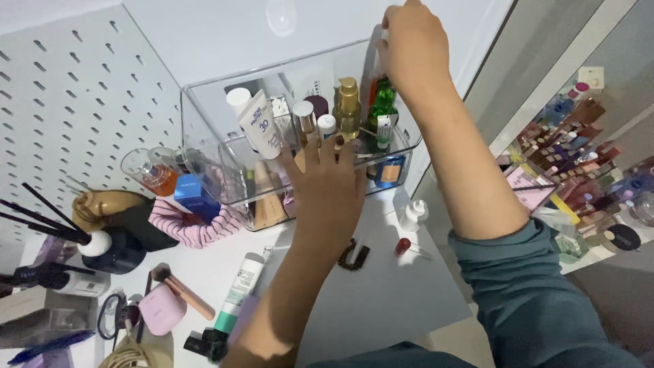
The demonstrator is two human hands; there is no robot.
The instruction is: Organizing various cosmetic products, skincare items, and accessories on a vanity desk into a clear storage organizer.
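Observation:
A clear plastic organiser box (197,112) stands at the back of a white table, holding several cosmetic bottles and tubes, among them a white tube (262,123), a gold pump bottle (348,102) and a green bottle (383,102). My left hand (328,194) lies flat against the box's front wall, fingers spread, holding nothing. My right hand (409,41) reaches over the box's top right corner, fingers pinched on a thin white item whose shape I cannot make out.
On the table lie a green-and-white tube (238,289), a makeup brush (180,289), a pink case (162,310), a dark hair clip (353,255), a small white bottle (413,215) and a striped cloth (194,228). A reed diffuser (109,249) stands left. A pegboard (68,102) covers the wall.

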